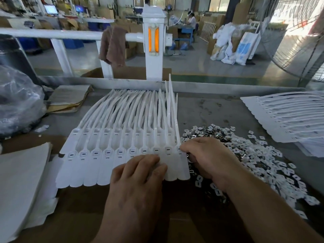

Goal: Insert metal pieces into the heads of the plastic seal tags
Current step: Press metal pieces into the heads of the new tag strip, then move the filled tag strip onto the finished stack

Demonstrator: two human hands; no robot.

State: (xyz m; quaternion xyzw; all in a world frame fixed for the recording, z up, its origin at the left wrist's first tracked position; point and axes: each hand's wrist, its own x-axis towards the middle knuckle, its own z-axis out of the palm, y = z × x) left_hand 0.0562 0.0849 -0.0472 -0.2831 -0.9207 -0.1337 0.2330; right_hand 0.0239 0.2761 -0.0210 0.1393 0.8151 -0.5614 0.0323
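A joined strip of white plastic seal tags lies flat in front of me, heads in a row and thin tails fanning away. My left hand rests palm down on the flat ends of the tags, fingers spread. My right hand is at the strip's right end, fingertips pressed at the head of the last tag; what they pinch is hidden. A heap of small metal pieces with white plastic inserts spreads to the right of that hand.
More tag strips are stacked at the far right. White sheets lie at the left, a plastic bag at far left, folded cardboard behind. A white rail and post stand beyond the table's raised back edge.
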